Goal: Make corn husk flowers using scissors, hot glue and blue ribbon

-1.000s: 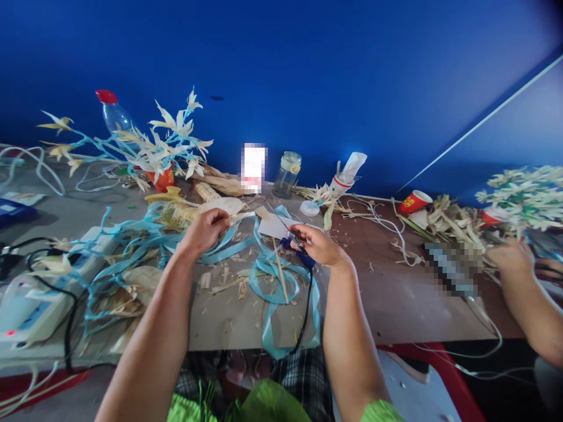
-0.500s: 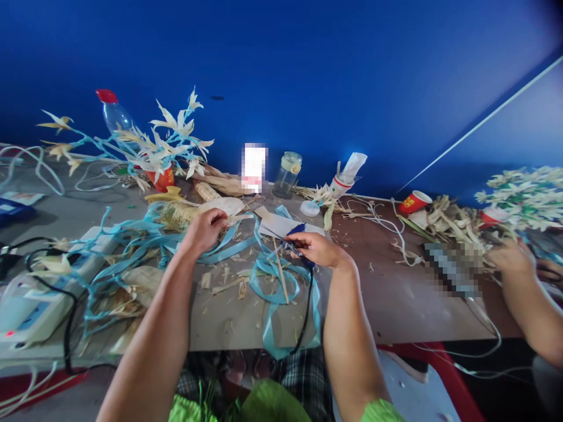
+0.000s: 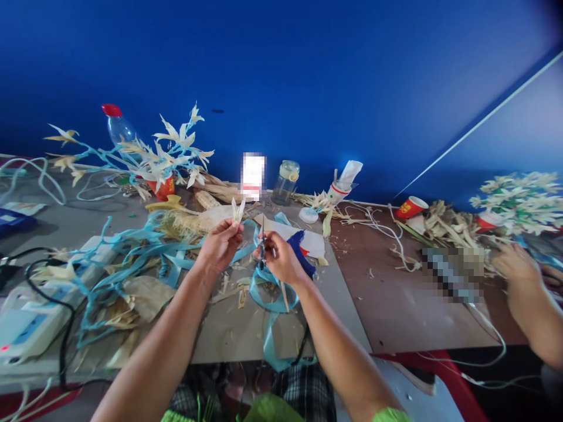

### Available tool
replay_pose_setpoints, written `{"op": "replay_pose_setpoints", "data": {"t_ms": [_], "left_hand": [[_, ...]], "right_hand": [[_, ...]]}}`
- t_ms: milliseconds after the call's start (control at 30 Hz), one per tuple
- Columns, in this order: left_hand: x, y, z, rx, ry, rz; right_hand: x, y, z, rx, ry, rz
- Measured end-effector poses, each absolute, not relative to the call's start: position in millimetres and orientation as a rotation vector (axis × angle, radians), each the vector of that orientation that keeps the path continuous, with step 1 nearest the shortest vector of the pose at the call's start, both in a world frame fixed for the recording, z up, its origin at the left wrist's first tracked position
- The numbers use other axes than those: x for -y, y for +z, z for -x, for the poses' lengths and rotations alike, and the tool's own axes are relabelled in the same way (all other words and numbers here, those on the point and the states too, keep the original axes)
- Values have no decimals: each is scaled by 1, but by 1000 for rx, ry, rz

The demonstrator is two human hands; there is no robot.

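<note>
My left hand (image 3: 221, 245) is raised over the table and pinches a small pale corn-husk piece (image 3: 238, 210) that sticks up from its fingertips. My right hand (image 3: 281, 259) is closed round a blue-handled pair of scissors (image 3: 299, 246), whose metal tip (image 3: 263, 251) points toward the left hand. The two hands are close together, above a tangle of light blue ribbon (image 3: 268, 287) on the grey table (image 3: 229, 328).
Husk flowers on blue stems (image 3: 162, 149) stand by a red-capped bottle (image 3: 118, 124). A glass jar (image 3: 285, 179), red paper cups (image 3: 412, 206), husk scraps, a white device (image 3: 26, 316) with black cable. Another person's hand (image 3: 516, 265) works at the right.
Both hands lifted off the table and came together. The left brought up the husk piece; the right swung the scissors leftward toward it. The view tilted slightly down.
</note>
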State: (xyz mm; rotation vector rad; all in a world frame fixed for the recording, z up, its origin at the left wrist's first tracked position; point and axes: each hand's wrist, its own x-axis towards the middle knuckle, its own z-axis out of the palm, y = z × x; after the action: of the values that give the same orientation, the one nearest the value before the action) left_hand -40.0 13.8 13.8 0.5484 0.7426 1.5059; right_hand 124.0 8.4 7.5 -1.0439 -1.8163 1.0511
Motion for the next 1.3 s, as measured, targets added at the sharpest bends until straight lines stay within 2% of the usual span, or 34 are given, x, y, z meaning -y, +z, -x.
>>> {"op": "replay_pose_setpoints", "data": {"t_ms": [367,767,1300], "left_hand": [[-7,12,18,-682,1369,-556],[-3,19,15,-721,1427,-520],[-5,13,18,-718,1451,-541]], "right_hand": [[-4,3,-114,1872,827,1136],[-4,0,-114,1939,612,1195],[0,2,-112,1952,592,1203]]}}
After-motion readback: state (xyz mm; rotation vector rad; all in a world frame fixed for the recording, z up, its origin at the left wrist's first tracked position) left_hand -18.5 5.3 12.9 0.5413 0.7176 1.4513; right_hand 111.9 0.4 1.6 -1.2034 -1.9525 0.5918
